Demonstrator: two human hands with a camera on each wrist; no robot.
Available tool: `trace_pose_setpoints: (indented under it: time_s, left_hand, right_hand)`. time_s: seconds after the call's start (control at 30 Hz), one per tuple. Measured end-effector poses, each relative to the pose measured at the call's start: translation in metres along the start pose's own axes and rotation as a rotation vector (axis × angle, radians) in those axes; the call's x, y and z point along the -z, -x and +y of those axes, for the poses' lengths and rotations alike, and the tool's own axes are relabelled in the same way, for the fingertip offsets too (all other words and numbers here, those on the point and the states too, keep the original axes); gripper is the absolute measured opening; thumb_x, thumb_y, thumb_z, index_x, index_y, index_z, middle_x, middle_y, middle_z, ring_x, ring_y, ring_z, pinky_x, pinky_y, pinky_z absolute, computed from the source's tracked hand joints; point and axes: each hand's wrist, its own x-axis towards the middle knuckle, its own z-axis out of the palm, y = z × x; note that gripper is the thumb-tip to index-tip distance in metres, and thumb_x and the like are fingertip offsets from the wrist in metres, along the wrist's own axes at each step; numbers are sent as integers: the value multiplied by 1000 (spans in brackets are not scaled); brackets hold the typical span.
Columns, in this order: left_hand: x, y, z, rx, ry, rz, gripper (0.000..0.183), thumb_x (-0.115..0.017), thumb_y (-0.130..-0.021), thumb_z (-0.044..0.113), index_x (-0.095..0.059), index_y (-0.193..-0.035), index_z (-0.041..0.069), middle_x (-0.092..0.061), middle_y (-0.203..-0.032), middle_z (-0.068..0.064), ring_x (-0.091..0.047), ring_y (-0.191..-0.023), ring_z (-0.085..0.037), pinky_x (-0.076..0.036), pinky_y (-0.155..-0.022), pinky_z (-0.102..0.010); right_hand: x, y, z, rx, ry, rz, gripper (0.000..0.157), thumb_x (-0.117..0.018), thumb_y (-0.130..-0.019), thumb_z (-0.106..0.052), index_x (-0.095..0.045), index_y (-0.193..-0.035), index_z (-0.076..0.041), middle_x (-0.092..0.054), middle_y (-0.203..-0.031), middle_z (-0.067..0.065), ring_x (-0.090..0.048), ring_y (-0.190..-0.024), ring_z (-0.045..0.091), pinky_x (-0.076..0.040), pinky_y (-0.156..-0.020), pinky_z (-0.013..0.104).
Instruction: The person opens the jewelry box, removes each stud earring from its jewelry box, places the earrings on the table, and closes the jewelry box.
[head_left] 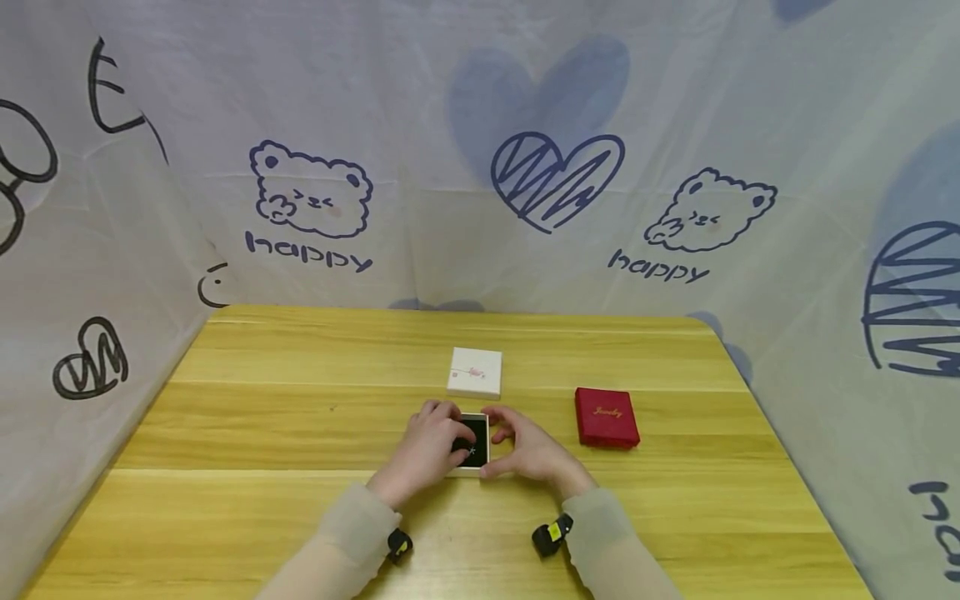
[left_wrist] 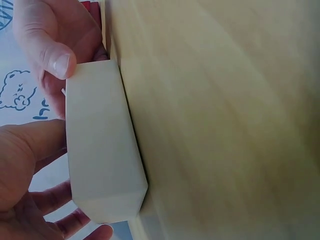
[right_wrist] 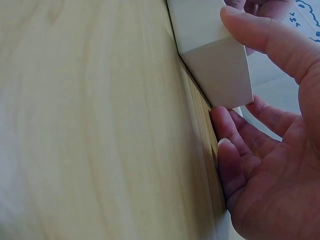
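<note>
A small white box (head_left: 488, 442) with a black inside lies on the table between both hands, its lid off. A tiny silver star-like piece of jewelry (head_left: 472, 451) shows against the black. Over the box's left side reaches my left hand (head_left: 427, 448), thumb and index finger bent down inside near the jewelry; I cannot tell whether they pinch it. Its other fingers (left_wrist: 55, 197) lie along the box's outer left side. From the right, my right hand (head_left: 531, 450) holds the box, its thumb (right_wrist: 237, 22) at the near right corner and fingers around the far side.
Behind the box lies a white lid (head_left: 475, 372) with a pink print. A red box (head_left: 607, 417) with gold lettering stands to the right. The wooden table (head_left: 262, 433) meets a printed cloth (head_left: 420, 217) at the back and sides.
</note>
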Motion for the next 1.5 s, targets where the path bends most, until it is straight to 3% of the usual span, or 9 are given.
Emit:
trace_pose_setpoints:
  time_s: [0.5, 0.83, 1.1, 1.5]
  left_hand:
    - [0, 0, 1, 20, 33, 15, 14, -82, -81, 15, -78, -94, 16, -58, -115, -10, -49, -106, -33, -44, -83, -51]
    - [0, -1, 0, -5, -15, 9, 8, -83, -79, 16, -80, -86, 18, -58, -113, -9, -48, -104, -32, -45, -80, -50]
    - [-3, -1, 1, -8, -38, 1, 8, -81, -81, 18, -79, -89, 18, -59, -104, -5, -47, -106, -31, -44, -80, -48]
    - [-5, -2, 4, -10, -91, 7, 4, -80, -82, 19, -76, -83, 18, -62, -101, -5, -47, -110, -35, -44, -83, -55]
  right_hand:
    - [-1, 0, 1, -1, -2, 0, 87, -91, -69, -24, -46, -143, -16, -53, -125, 3, -51, -107, 24, -42, -93, 43]
    - [0, 0, -1, 4, 1, 0, 89, -91, -70, -23, -44, -145, -13, -53, -125, 3, -51, -107, 24, -42, -93, 43]
    - [0, 0, -2, -1, -2, 0, 89, -91, -70, -22, -44, -145, -13, -53, -127, 3, -51, -107, 24, -42, -93, 43]
    - [-1, 1, -2, -2, -7, 1, 89, -91, -69, -20, -45, -145, -14, -53, -127, 3, -51, -108, 25, -42, -92, 43]
